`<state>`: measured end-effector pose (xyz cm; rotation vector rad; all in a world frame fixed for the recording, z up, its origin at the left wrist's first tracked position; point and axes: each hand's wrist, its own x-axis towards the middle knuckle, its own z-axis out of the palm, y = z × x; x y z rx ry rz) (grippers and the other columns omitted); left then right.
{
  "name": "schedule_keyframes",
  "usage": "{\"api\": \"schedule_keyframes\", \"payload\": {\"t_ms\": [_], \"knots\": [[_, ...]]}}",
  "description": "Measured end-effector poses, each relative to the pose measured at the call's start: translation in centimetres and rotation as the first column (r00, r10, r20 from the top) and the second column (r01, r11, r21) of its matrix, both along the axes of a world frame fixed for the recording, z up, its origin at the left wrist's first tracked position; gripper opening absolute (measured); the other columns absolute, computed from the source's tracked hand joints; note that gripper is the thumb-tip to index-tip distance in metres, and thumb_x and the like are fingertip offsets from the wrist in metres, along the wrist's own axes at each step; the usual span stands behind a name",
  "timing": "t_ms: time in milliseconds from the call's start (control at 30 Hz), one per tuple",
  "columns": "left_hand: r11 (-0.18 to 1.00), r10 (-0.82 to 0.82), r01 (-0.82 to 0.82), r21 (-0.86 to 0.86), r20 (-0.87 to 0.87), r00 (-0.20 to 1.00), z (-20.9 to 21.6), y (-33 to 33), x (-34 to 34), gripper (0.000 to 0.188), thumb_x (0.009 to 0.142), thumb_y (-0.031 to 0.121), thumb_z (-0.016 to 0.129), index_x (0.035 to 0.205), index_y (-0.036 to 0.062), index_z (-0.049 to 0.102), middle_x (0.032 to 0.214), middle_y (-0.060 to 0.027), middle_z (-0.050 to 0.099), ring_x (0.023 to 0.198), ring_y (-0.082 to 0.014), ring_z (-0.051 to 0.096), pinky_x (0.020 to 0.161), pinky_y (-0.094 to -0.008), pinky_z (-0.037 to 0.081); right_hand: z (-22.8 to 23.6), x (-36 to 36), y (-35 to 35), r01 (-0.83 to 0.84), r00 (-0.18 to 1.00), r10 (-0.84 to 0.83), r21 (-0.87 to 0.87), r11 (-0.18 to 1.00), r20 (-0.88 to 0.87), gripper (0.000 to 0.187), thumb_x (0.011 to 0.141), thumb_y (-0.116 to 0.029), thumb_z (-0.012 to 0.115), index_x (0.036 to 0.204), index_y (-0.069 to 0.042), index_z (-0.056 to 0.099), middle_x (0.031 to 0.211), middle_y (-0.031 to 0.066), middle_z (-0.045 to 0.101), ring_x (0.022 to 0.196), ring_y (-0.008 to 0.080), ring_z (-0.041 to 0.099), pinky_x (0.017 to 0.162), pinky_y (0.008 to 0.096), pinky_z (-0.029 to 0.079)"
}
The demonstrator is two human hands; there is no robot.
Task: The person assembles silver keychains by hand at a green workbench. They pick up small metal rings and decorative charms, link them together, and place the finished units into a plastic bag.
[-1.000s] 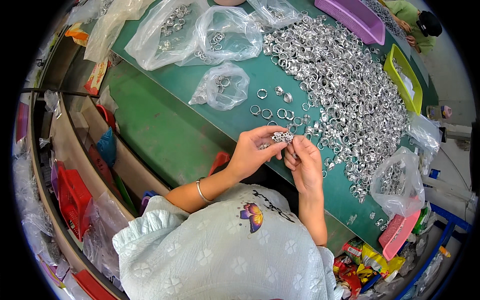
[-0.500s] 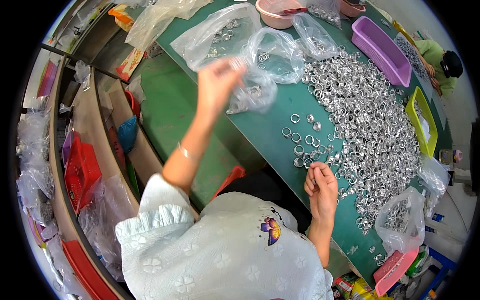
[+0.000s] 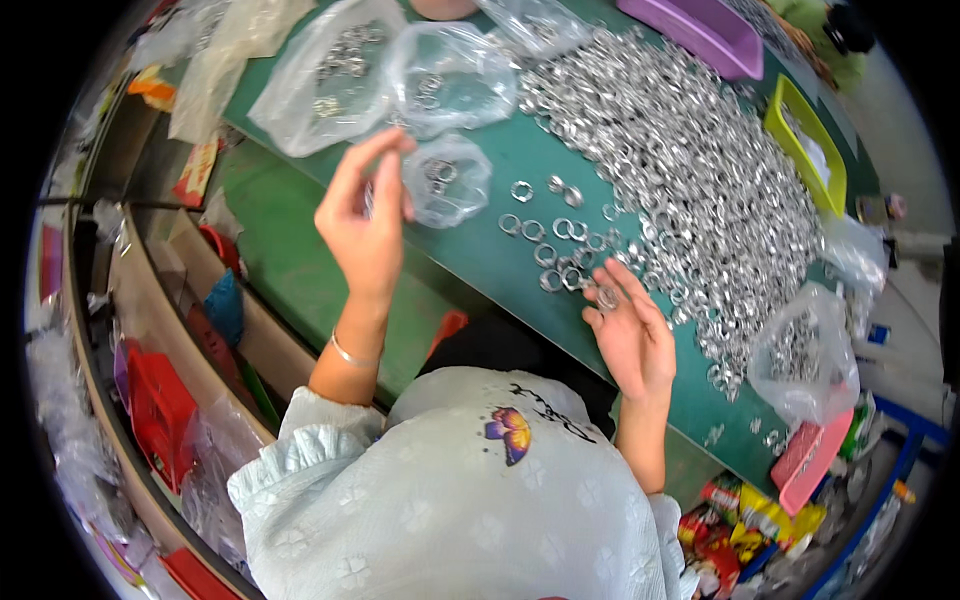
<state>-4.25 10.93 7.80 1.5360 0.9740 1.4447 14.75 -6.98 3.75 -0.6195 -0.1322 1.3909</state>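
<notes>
My left hand [image 3: 364, 225] is raised beside the small clear plastic bag [image 3: 470, 196], its fingers curled toward the thumb. Silvery metal shows between finger and thumb, seemingly a ring [image 3: 369, 199]. At the table's near edge my right hand [image 3: 635, 340] is turned palm up, with a silver ring [image 3: 607, 298] held at its bent fingers. Several loose rings [image 3: 534, 231] lie just beyond it, next to a large heap of silver rings [image 3: 680, 160]. Two larger clear bags, one on the left [image 3: 285, 105] and one in the middle [image 3: 492, 88], have rings inside.
On the green table [image 3: 480, 262], a purple basket [image 3: 705, 30] and a yellow-green basket [image 3: 822, 165] stand behind the heap. A ring-filled bag [image 3: 805, 375] rests by a pink basket [image 3: 812, 470] on the right. Shelves with a red basket [image 3: 160, 415] line the left. Another person [image 3: 825, 40] sits far right.
The view has shifted, so the table sits further left and higher. My left hand has drawn back from the bags, its fingers curled. My right hand has turned palm up, showing a ring.
</notes>
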Motion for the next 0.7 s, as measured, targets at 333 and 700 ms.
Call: {"api": "schedule_keyframes", "payload": {"t_ms": [333, 700], "knots": [[0.775, -0.615, 0.56, -0.293, -0.145, 0.775, -5.1, -7.6, 4.6, 0.024, 0.076, -0.005, 0.063, 0.099, 0.0003, 0.064, 0.086, -0.0069, 0.063, 0.06, -0.0088, 0.05, 0.055, -0.0213, 0.041, -1.1, 0.2, -1.7, -0.035, 0.999, 0.034, -0.088, 0.996, -0.018, 0.042, 0.087, -0.001, 0.046, 0.128, 0.006, 0.04, 0.131, 0.0204, 0.042, 0.123, 0.0339, 0.041, 0.106, 0.0405, 0.032], [0.833, -0.483, 0.543, -0.101, -0.611, 0.627, -7.7, -9.0, 6.5, 0.026, 0.074, 0.004, 0.068, 0.1, 0.0081, 0.063, 0.105, -0.0041, 0.058, 0.062, -0.0201, 0.059, 0.055, -0.0295, 0.048, -2.9, 1.7, -1.1, 0.476, 0.061, 0.161, -0.171, 0.863, 0.985, 0.029, 0.08, -0.007, 0.065, 0.107, 0.0, 0.056, 0.086, 0.0053, 0.047, 0.064, 0.0113, 0.046, 0.053, 0.023, 0.038]]}}
